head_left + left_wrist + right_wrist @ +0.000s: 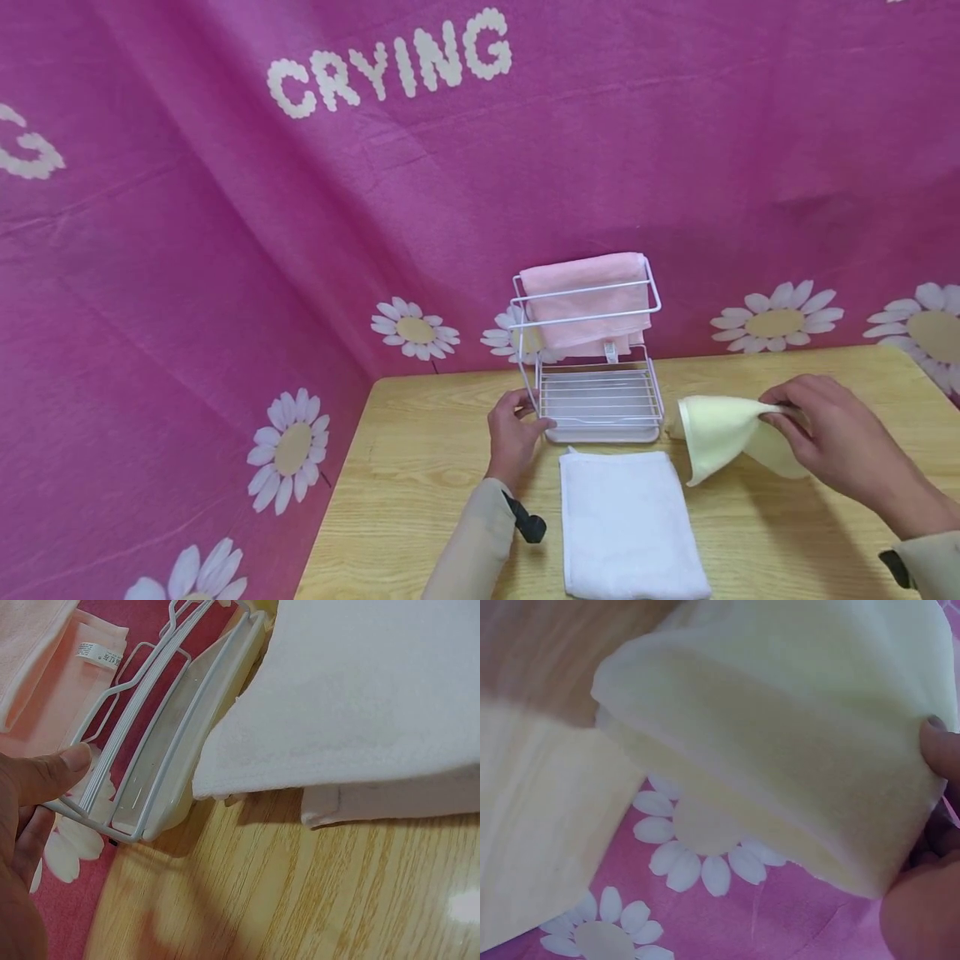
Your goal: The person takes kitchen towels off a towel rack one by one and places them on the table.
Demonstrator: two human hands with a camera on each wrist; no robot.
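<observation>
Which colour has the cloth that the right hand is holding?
Pale yellow; the cloth in the right hand shows best in the head view.

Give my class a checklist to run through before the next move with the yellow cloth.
1. Rack held: ok, the left hand grips its left side.
2. Yellow cloth held: ok, the right hand pinches it.
3. Yellow cloth flat: not ok, it hangs bent.
4. Pink cloth on rack: ok, hangs there.
5. White cloth on table: ok, in front of the rack.
6. Rack steady unheld: cannot tell.

Right hand [842, 443] pinches a yellow cloth [718, 429]; left hand [513, 435] seems to grip the white rack [600, 400] at its base
</observation>
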